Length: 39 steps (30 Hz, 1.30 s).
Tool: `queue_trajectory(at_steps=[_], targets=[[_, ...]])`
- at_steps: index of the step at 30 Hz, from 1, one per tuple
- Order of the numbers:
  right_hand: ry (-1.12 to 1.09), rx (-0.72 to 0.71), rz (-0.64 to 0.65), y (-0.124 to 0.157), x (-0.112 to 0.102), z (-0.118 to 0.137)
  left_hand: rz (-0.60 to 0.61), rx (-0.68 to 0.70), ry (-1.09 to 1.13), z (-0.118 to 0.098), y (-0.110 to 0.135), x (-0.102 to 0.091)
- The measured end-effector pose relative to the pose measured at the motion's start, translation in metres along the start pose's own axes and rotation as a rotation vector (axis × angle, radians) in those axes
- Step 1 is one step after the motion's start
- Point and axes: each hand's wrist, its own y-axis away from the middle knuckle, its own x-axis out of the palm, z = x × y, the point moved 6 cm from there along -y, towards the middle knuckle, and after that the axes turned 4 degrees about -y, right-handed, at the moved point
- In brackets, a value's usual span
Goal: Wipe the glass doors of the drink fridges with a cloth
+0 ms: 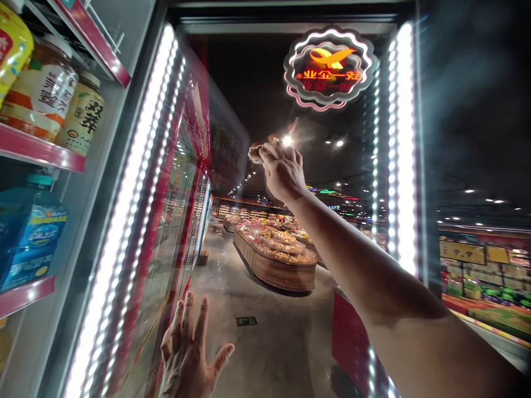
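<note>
A glass door point(265, 342) framed by bright light strips stands in front of me. High on the pane, my right hand point(284, 170) presses a crumpled brownish cloth point(255, 153) against the glass, its fingers bent over it. Most of the cloth is hidden under the hand. My left hand point(191, 348) is low and to the left, fingers spread with the palm toward the pane; whether it touches the glass I cannot tell. A scalloped, lit logo sign point(331, 67), its lettering mirrored, sits above and right of my right hand.
Shelves on the left hold a jar point(83, 113), another labelled container point(45, 88) and a blue bottle point(33, 232). Through the glass, a wooden display island point(282, 271) heaped with packaged goods stands on the shop floor. Produce shelves with price signs point(462, 251) lie at right.
</note>
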Motion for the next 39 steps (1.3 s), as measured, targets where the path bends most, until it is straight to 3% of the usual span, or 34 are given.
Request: queue_trajectory(at_steps=[3,8,14,19,24,29,35,39], targets=[[0.012,0.031,-0.022,-0.011,0.003,0.007,0.006,0.009,0.005,0.002,0.000,0.000],[-0.036,-0.117,0.082,-0.025,0.020,0.030,0.006,0.028,0.016,0.007,0.002,0.001],[-0.068,0.009,0.007,-0.043,0.024,0.034,-0.011,0.058,0.038,0.012,0.006,0.001],[-0.117,-0.147,0.074,-0.052,0.037,0.061,-0.040,0.088,0.049,0.016,0.007,0.003],[-0.141,-0.059,-0.006,-0.066,0.041,0.061,-0.035,0.110,0.052,0.018,0.006,0.001],[-0.166,-0.238,0.085,-0.069,0.051,0.075,-0.002,0.101,0.051,0.018,0.002,-0.006],[-0.173,-0.141,0.010,-0.084,0.052,0.074,0.035,0.108,0.064,0.017,0.001,-0.009],[-0.178,-0.233,0.092,-0.083,0.062,0.095,0.031,0.123,0.060,0.019,0.001,-0.006]])
